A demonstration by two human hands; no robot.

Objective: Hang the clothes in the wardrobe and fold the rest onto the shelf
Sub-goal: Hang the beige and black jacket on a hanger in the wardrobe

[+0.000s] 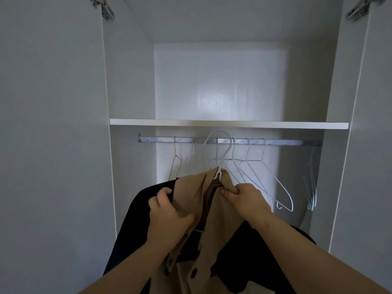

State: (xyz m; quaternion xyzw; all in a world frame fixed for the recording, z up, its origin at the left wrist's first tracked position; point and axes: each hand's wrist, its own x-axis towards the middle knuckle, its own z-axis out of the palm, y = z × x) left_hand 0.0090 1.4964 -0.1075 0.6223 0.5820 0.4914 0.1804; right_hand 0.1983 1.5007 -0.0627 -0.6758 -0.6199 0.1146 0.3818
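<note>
Open wardrobe (pixel 127 81), seen from the front. A white shelf (pixel 229 124) crosses the middle of the frame, and directly below it runs a metal rail (pixel 286 142). The rail carries several bare wire hangers (pixel 275 179), with a further cluster at its right end (pixel 311 187).

At lower centre a tan buttoned garment (pixel 220 225) is on a white hanger (pixel 220 158), with a dark garment (pixel 131 219) beneath it. The hanger's hook rises to rail height; whether it rests on the rail cannot be told.

The left hand (pixel 167 213) grips the tan garment's left front with curled fingers. The right hand (pixel 246 200) pinches the tan fabric by the collar, just below the hanger's neck.

Door hinges (pixel 104 9) show in the upper corners.
</note>
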